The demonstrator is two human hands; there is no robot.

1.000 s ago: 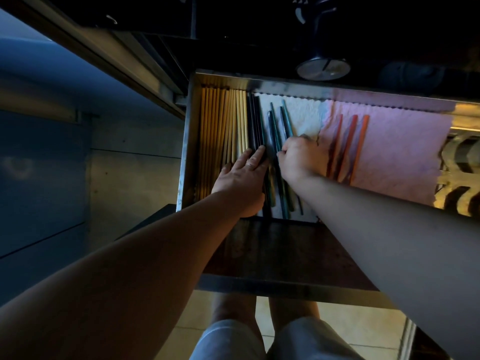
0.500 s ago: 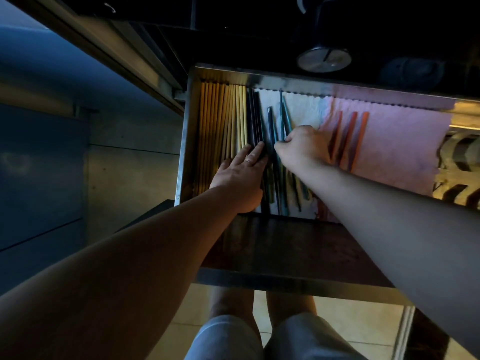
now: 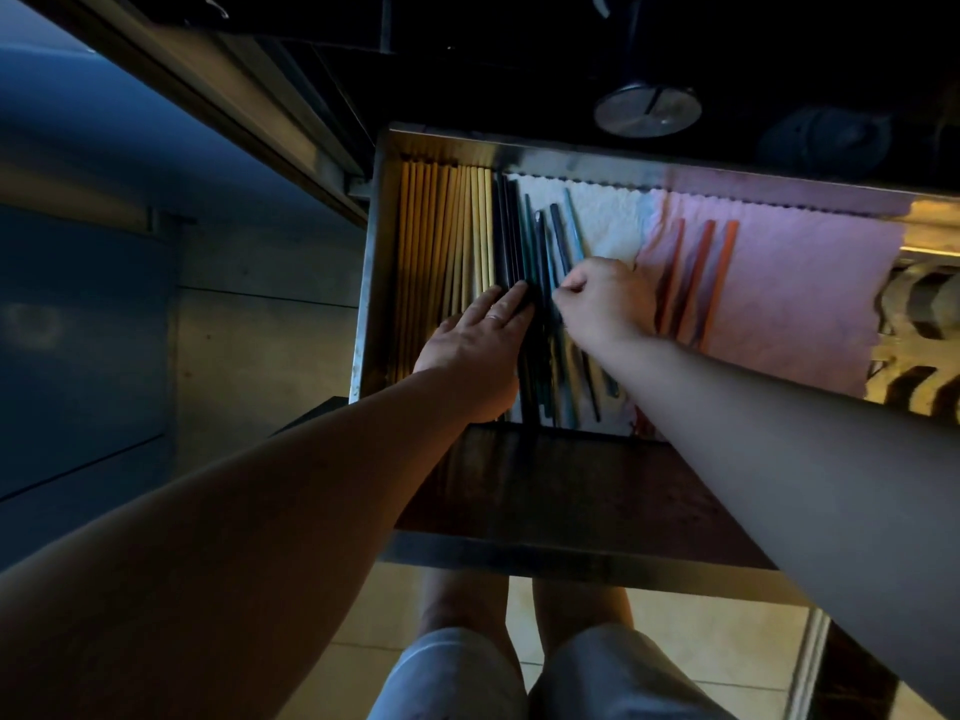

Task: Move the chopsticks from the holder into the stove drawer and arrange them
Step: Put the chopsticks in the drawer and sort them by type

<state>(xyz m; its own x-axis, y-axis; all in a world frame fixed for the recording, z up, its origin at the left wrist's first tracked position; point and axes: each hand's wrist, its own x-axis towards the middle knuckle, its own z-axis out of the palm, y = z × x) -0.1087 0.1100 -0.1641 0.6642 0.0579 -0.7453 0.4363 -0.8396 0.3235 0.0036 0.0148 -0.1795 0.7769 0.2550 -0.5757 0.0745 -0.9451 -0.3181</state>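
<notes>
The steel stove drawer [image 3: 370,283] stands pulled out below me. Several yellow wooden chopsticks [image 3: 447,236] lie in a tight row along its left wall, with black chopsticks [image 3: 506,231] beside them. Teal and dark blue chopsticks [image 3: 558,236] lie loosely fanned on a white cloth [image 3: 608,215]. Three orange chopsticks [image 3: 698,272] rest on a pink cloth [image 3: 795,293]. My left hand [image 3: 478,345] lies flat, fingers together, pressing on the yellow and black rows. My right hand [image 3: 605,298] is curled, fingertips pinching the teal chopsticks at their middle. The holder is out of sight.
A round metal stove knob [image 3: 647,110] sits above the drawer's back edge. A shiny patterned surface [image 3: 919,345] lies at the drawer's right end. The drawer's dark front panel [image 3: 571,491] juts toward my legs over a tiled floor [image 3: 717,646]. Cabinet fronts [image 3: 83,345] stand at left.
My right hand has slid a little left and nearer along the teal chopsticks, and they now lie more fanned out. My left hand has stayed pressed on the rows.
</notes>
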